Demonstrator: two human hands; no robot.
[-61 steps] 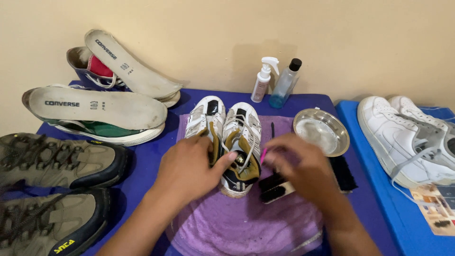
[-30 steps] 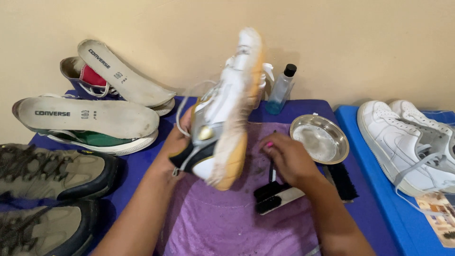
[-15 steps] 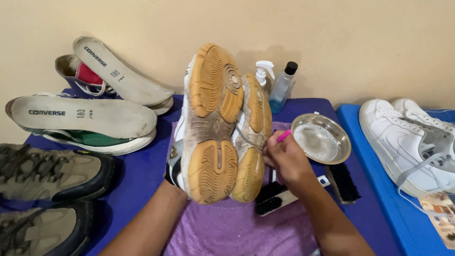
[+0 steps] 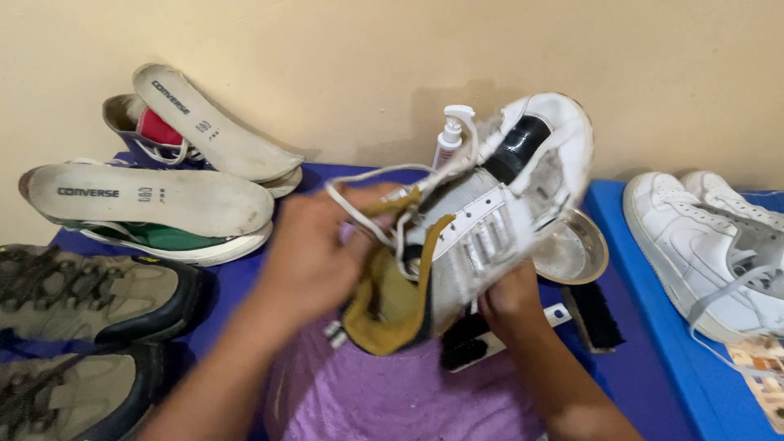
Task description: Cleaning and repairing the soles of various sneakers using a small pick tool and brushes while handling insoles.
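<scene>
From the head camera, the left hand (image 4: 314,257) grips a worn white sneaker (image 4: 482,220) near its yellowed collar and laces, while the right hand (image 4: 510,302) clasps it from beneath. Half a second ago its tan sole faced the camera; now it has been turned so the striped side and opening show, held above the purple cloth (image 4: 392,396). A black brush (image 4: 469,347) lies just below, a metal bowl (image 4: 584,253) behind, a spray bottle (image 4: 449,135) by the wall, white sneakers (image 4: 702,245) to the right.
</scene>
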